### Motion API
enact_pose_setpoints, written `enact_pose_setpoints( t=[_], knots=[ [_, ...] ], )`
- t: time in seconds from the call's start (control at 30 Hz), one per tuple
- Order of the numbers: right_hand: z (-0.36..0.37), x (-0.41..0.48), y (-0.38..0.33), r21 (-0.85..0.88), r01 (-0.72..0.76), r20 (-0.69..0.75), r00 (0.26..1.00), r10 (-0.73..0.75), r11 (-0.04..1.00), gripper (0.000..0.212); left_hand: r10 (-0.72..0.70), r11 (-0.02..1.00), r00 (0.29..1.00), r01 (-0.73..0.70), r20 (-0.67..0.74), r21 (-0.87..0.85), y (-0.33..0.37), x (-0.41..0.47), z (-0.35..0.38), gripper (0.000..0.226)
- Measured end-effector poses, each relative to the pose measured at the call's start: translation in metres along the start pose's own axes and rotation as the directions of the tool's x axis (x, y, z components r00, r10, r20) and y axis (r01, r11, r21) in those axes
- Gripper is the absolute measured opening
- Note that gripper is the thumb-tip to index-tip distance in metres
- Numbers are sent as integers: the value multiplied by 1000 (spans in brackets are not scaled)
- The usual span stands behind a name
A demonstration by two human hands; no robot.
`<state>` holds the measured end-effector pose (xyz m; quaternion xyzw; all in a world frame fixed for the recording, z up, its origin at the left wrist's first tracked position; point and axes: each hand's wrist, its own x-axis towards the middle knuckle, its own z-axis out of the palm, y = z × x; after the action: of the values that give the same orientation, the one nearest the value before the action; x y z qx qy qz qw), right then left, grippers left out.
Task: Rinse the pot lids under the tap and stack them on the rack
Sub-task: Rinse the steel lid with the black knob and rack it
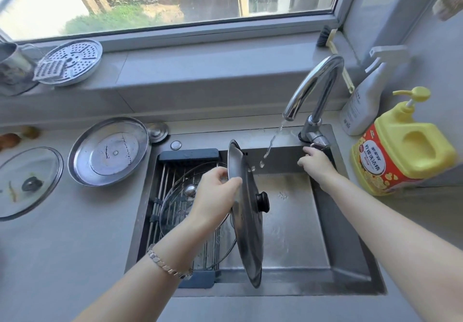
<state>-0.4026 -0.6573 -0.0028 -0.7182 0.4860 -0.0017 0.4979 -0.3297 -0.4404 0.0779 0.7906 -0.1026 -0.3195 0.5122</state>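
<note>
a: which step is going on here?

b: rinsing, i'd say. the left hand (218, 189) is gripping the steel lid (246, 236) by its rim and holding it on edge over the sink (335, 234), black knob facing right. a thin, broken stream from the tap (315, 83) is falling against its upper part.

a: and the other hand?

b: the right hand (314, 162) is pinching the tap lever (319, 142), fingers curled round it. i can't tell whether it's opening or closing the water.

a: what is the next move calling for?

b: probably turning the lid so water is running over both faces, then laying it on the rack (186, 155) at the sink's left end. a glass lid (172, 209) is already lying there, so the steel one is going to need settling on top without sliding.

a: how many lids are you counting?

b: four. one is in hand and one is on the rack. two are waiting on the counter (75, 246), a smeared glass lid (27, 196) and an upturned steel lid (107, 151). i'm also counting two bottles right of the tap, a yellow soap bottle (400, 151) and a white spray bottle (363, 101).
</note>
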Motion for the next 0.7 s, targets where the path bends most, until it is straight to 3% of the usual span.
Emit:
enact_pose_setpoints(
  t=[0.1, 0.2, 0.3, 0.43, 0.57, 0.63, 0.7],
  knots=[
    [6, -24, 4, -130, 49, 157, 987, -29, 990, 49, 7, 999, 1000, -7, 8, -32, 7, -5, -2, 9],
    [24, -55, 1, -35, 24, 345, 938, -11, 999, 41, 24, 999, 999, -23, 23, -31, 12, -8, -1, 10],
    [39, -79, -2, 16, 5, 425, 905, -12, 1000, 27, 44, 999, 998, -44, 36, -2, 18, -11, 0, 8],
    [45, -90, 3, 54, 16, 368, 929, -35, 998, 25, 83, 996, 992, -83, 91, -14, 24, -20, 2, 10],
    [44, -94, 13, 94, 124, 231, 962, -143, 988, 21, 100, 990, 977, -79, 186, -117, 26, -32, 2, 27],
    [42, -95, 18, 129, 149, 165, 972, -169, 980, 20, 88, 984, 978, -56, 190, -168, 22, -34, -3, 27],
    [38, -97, 23, 134, 165, 117, 977, -181, 977, 19, 56, 993, 986, -39, 157, -108, 10, -33, -11, 22]
  ],
)
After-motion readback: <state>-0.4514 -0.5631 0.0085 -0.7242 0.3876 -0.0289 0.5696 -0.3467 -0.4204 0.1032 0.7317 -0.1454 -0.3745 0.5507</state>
